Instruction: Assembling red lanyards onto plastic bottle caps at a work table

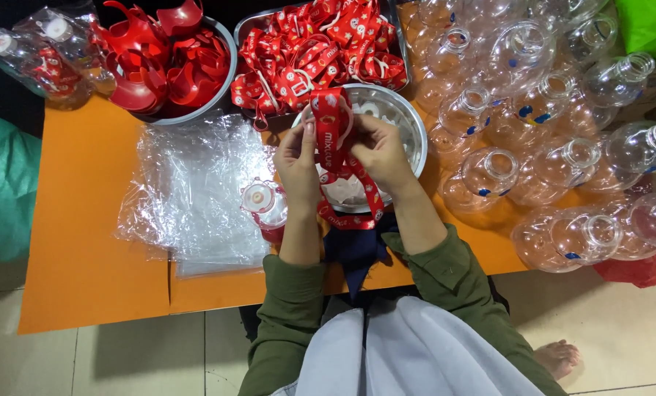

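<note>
Green sleeves (357, 286) reach out over the orange desk (86, 242). Both hands, left (297, 165) and right (383, 150), pinch one red strap (335, 139) over a steel bowl (408, 121). Many bare bottles (533, 110) wait right; many straps (320, 44) lie far.

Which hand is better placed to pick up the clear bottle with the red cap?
Left. The left hand is directly above the clear red-capped bottle; the right hand sits farther away, gripping the red printed strap.
</note>
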